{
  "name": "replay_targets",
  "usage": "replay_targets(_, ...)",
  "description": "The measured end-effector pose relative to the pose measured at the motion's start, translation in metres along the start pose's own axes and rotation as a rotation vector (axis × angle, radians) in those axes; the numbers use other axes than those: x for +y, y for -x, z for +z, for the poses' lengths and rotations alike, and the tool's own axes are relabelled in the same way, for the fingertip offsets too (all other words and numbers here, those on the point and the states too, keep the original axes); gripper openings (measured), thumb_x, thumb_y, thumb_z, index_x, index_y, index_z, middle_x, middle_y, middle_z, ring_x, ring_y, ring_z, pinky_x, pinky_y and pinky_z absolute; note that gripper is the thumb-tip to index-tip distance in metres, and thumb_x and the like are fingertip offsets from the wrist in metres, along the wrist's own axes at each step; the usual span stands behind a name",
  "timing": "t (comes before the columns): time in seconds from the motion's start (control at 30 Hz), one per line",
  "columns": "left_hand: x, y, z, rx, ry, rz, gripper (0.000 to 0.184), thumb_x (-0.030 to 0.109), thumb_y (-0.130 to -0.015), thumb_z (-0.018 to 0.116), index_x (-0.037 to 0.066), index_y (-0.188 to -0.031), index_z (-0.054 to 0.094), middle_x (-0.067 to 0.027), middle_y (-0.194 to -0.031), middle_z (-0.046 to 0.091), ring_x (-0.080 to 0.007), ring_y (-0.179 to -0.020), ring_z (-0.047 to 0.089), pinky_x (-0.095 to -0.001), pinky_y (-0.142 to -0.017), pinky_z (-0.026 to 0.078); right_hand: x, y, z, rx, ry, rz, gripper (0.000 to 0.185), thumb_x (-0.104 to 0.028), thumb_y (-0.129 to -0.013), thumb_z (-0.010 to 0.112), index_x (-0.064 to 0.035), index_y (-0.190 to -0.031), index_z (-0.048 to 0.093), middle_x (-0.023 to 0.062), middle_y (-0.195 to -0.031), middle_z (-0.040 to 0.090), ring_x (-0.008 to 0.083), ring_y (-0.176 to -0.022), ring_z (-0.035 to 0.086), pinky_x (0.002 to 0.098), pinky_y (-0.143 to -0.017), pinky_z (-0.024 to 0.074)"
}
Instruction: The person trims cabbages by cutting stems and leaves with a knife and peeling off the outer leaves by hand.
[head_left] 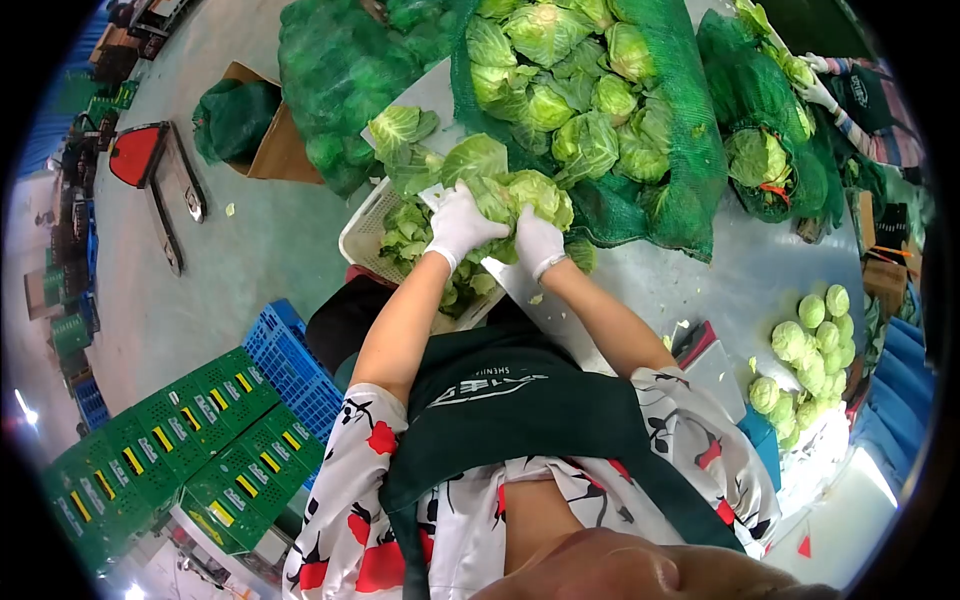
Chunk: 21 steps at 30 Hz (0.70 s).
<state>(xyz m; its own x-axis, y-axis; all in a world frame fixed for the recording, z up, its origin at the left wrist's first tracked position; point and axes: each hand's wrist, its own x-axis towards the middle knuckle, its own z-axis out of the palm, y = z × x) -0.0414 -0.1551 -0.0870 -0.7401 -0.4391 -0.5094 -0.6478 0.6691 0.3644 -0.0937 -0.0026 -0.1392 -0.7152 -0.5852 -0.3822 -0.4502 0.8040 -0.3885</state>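
Both my hands wear white gloves. My left hand [463,228] grips the outer leaves of a leafy cabbage [495,195] at the table's edge. On the cabbage's right side, my right hand [538,241] presses with its fingers curled round it. A white basket [357,236] below the table edge holds loose green leaves [407,232]. Just beyond my hands, an open green mesh bag [695,150] is full of cabbages [582,145]. More loose leaves [397,130] lie left of the bag.
Trimmed cabbages [812,345] are piled at the right. Another mesh bag [758,160] lies near a co-worker's gloved hands [818,88]. Green crates [180,440], a blue crate [290,355], a cardboard box [285,150] and a pallet jack [155,165] stand at the left.
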Motion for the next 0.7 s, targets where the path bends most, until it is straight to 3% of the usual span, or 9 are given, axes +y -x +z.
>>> replay_targets(0.1,0.005,0.012,0.002,0.037,-0.047,0.053,0.127,0.051,-0.053,0.088,-0.012,-0.146,0.027,-0.0283,-0.135,0.051,-0.0361,-0.125,0.054,-0.039,-0.099,0.05,0.022,-0.025,0.028,-0.002,0.017,0.064,0.023,-0.009,-0.091,0.048,0.0044,-0.109,0.051,0.0276,-0.087,0.069,0.0423,-0.084,0.069,0.0498,-0.074,0.0543)
replay_targets(0.2,-0.017,0.019,0.015,0.169,0.097,0.082,0.126,0.049,-0.054,0.089,-0.011,-0.146,0.027,-0.0293,-0.139,0.047,-0.0384,-0.129,0.05,-0.0411,-0.103,0.047,0.031,-0.03,0.024,-0.067,-0.003,0.056,0.025,-0.013,-0.092,0.048,0.0044,-0.108,0.055,0.0301,-0.096,0.069,0.0427,-0.09,0.069,0.0503,-0.079,0.054)
replay_targets(0.27,-0.039,0.023,0.014,0.138,0.285,0.154,0.125,0.048,-0.059,0.089,-0.01,-0.148,0.023,-0.0299,-0.144,0.041,-0.0393,-0.135,0.043,-0.0407,-0.11,0.04,0.04,-0.021,0.022,-0.026,-0.143,-0.009,0.031,-0.02,-0.09,0.055,0.0034,-0.109,0.057,0.0272,-0.094,0.07,0.0405,-0.085,0.07,0.0484,-0.076,0.0542)
replay_targets(0.37,-0.069,0.023,0.025,0.082,0.509,0.228,0.122,0.045,-0.066,0.086,-0.005,-0.152,0.017,-0.0299,-0.154,0.029,-0.0386,-0.143,0.032,-0.0404,-0.117,0.03,0.035,-0.004,0.006,-0.15,-0.845,0.304,0.042,-0.034,-0.088,0.064,0.002,-0.109,0.056,0.0158,-0.084,0.068,0.0224,-0.056,0.064,0.0346,-0.05,0.051)
replay_targets(0.47,-0.086,0.024,0.034,0.058,0.623,0.25,0.116,0.04,-0.07,0.085,0.001,-0.155,0.016,-0.0276,-0.156,0.027,-0.038,-0.144,0.031,-0.0405,-0.118,0.029,-0.008,0.015,-0.03,-0.101,-0.835,0.372,0.062,-0.049,-0.084,0.07,0.0018,-0.117,0.056,0.0085,-0.081,0.065,0.0122,-0.047,0.055,0.027,-0.041,0.0425)
replay_targets(0.53,-0.088,0.03,0.035,0.049,0.664,0.251,0.108,0.032,-0.076,0.081,0.005,-0.157,0.014,-0.0261,-0.157,0.026,-0.0371,-0.145,0.029,-0.0402,-0.118,0.027,0.017,-0.006,0.027,0.104,-0.571,0.163,0.071,-0.055,-0.08,0.072,0.0013,-0.12,0.056,0.0144,-0.083,0.067,0.0266,-0.058,0.063,0.0364,-0.054,0.0502)
replay_targets(0.6,-0.096,0.03,0.041,0.067,0.734,0.269,0.107,0.029,-0.077,0.08,0.005,-0.157,0.013,-0.0261,-0.157,0.026,-0.0369,-0.145,0.029,-0.04,-0.118,0.027,0.014,-0.014,0.031,0.128,-0.4,0.159,0.068,-0.054,-0.08,0.073,0.0013,-0.117,0.058,0.018,-0.085,0.068,0.0346,-0.067,0.066,0.0412,-0.062,0.0528)
replay_targets(0.63,-0.1,0.031,0.043,0.082,0.763,0.257,0.106,0.028,-0.078,0.079,0.005,-0.157,0.013,-0.0261,-0.157,0.026,-0.037,-0.145,0.03,-0.0399,-0.118,0.027,0.019,-0.016,0.03,0.085,-0.429,0.184,0.064,-0.051,-0.081,0.072,0.0018,-0.114,0.059,0.0223,-0.086,0.068,0.0419,-0.08,0.066,0.0458,-0.073,0.0526)
replay_targets(0.7,-0.106,0.033,0.05,0.107,0.823,0.232,0.103,0.026,-0.079,0.076,0.005,-0.157,0.013,-0.0261,-0.156,0.027,-0.0372,-0.144,0.031,-0.0397,-0.118,0.028,0.021,-0.011,0.025,0.11,-0.26,0.185,0.058,-0.047,-0.083,0.071,0.0006,-0.114,0.059,0.0205,-0.082,0.068,0.0401,-0.078,0.067,0.0462,-0.071,0.0532)
